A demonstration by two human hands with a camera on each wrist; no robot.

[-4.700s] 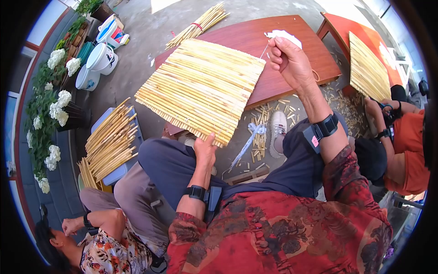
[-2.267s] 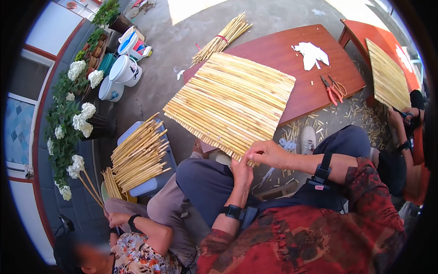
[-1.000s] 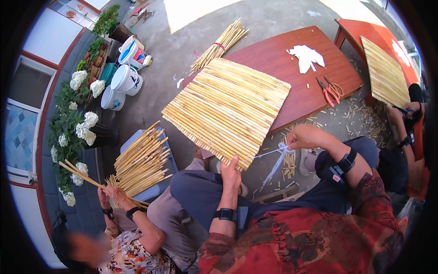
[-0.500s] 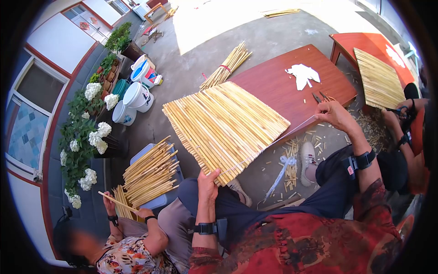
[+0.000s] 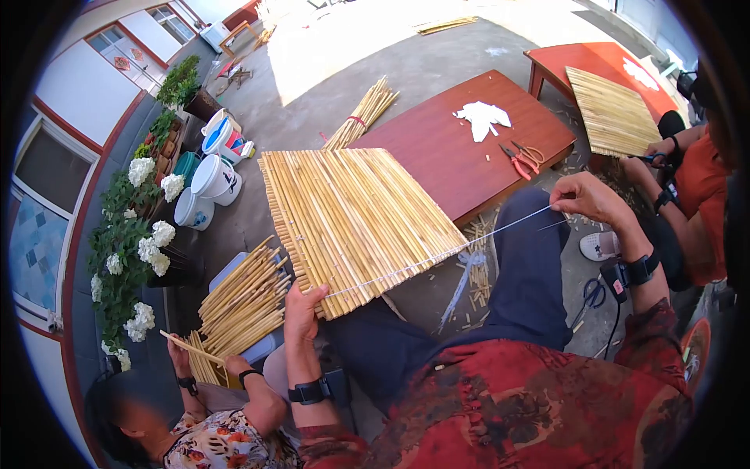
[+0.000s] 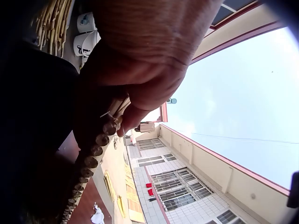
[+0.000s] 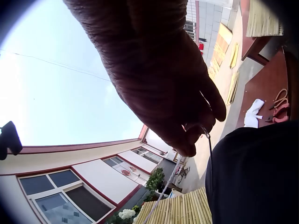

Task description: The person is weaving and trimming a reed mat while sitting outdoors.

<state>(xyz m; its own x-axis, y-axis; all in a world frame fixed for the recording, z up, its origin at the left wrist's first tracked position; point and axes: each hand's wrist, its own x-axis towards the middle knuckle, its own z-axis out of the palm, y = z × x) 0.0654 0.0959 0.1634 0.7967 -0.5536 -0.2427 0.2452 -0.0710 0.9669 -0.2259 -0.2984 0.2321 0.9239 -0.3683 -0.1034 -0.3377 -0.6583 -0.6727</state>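
Note:
A mat of pale sticks [image 5: 359,223] lies tilted above the lap in the head view. My left hand [image 5: 303,313] grips its near left corner, thumb on top; in the left wrist view the same hand [image 6: 149,70] holds the mat's edge, where round stick ends [image 6: 91,162] show. To the right, my right hand [image 5: 590,199] pinches a white cord [image 5: 508,225] stretched straight from the mat's near edge. In the right wrist view the right hand [image 7: 163,84] has the cord [image 7: 164,189] and a thin dark needle-like piece [image 7: 210,158] at its fingertips.
Beyond the mat stands a low red-brown table [image 5: 437,133] with pliers [image 5: 516,162] and white gloves [image 5: 483,119]. Loose sticks [image 5: 244,301] lie at left, near a seated person holding a stick. Another person at right holds a second mat [image 5: 613,113].
The right hand has moved away from the mat, with the cord now drawn out long. The mat has turned and shifted left in view, still gripped by the left hand.

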